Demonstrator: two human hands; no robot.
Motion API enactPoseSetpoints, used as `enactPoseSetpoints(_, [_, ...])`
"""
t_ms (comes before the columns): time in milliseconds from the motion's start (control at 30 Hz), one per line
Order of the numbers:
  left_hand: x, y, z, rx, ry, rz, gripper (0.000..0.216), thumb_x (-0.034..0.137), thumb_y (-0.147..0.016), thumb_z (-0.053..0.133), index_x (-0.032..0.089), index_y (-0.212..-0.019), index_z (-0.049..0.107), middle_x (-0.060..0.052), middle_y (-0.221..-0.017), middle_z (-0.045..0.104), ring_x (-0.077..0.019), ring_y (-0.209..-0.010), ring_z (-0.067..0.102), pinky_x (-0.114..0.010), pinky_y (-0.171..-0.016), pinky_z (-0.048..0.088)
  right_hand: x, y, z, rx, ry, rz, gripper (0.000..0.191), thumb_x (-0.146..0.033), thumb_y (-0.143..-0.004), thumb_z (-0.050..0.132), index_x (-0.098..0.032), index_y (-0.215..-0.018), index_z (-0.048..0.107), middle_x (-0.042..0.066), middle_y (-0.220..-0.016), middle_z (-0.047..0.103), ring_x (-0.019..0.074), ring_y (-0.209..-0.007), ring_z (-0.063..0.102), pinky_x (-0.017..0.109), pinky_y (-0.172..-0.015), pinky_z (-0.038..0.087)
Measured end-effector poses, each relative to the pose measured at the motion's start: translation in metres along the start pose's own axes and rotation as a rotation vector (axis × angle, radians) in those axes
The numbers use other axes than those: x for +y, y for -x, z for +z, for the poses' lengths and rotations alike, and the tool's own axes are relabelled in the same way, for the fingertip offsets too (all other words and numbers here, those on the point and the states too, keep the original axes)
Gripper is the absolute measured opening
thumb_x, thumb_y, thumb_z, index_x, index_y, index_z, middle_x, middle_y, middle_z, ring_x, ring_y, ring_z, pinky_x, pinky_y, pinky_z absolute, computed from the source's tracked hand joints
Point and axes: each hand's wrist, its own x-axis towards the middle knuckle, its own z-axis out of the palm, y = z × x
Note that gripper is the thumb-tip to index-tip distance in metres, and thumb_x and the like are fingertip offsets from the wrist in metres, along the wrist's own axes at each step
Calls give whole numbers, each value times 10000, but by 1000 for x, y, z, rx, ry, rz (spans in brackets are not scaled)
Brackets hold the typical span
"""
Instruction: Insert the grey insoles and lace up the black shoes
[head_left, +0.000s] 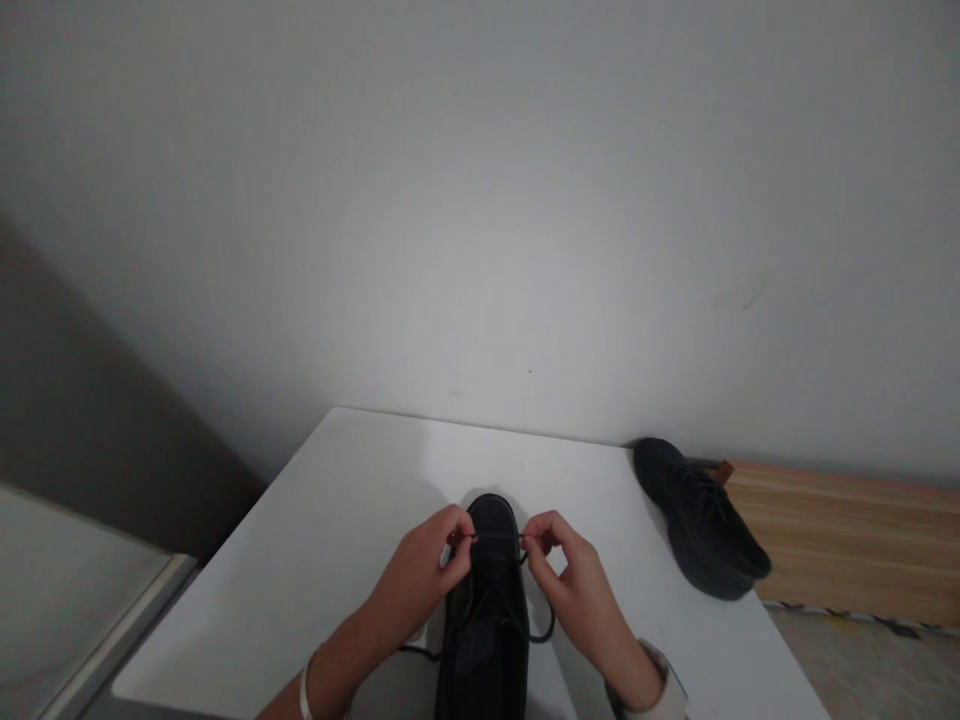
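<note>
A black lace-up shoe (487, 660) lies on the white table with its toe pointing away from me. Over the front of it runs a dark shoelace (498, 537), stretched between my two hands. My left hand (437, 553) pinches it between thumb and fingertips at the shoe's left side. On the right side, my right hand (566, 570) pinches the lace too, and a loop of it hangs below those fingers. Another piece of lace trails onto the table left of the shoe. Crossed lacing shows on the upper, partly in shadow.
A second black shoe (697, 520) rests at the table's right edge, its lacing in place. The white table (300, 560) meets a pale wall (480, 250) at the back. Beyond its right side are a wood-grain board (840, 540) and the floor.
</note>
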Motion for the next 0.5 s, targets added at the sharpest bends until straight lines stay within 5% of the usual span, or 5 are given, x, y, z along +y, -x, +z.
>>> enactPoseSetpoints(133, [21, -5, -14, -7, 34, 14, 83, 201, -885, 494, 232, -819, 534, 12, -765, 645, -173, -723, 612, -265, -702, 449, -12, -1, -6, -23, -20, -25, 121, -299, -953, 524, -217, -926, 608, 22, -814, 617, 193, -777, 569, 302, -718, 462])
enactPoseSetpoints(333, [60, -12, -39, 86, 88, 122, 87, 224, -898, 499, 229, -869, 581, -3, -791, 663, -178, -751, 628, -266, -705, 475, -11, -1, 1, -255, 50, -72, 313, -267, -888, 688, -237, -1195, 643, 67, -1093, 666, 228, -934, 597, 343, -823, 479])
enactPoseSetpoints(500, [89, -15, -53, 164, 159, 234, 77, 205, -917, 520, 228, -896, 590, -1, -782, 670, -167, -727, 644, -255, -673, 508, -15, -12, 13, -345, 83, -143, 175, -208, -872, 702, -252, -1037, 738, 60, -1063, 682, 247, -1013, 629, 355, -896, 484])
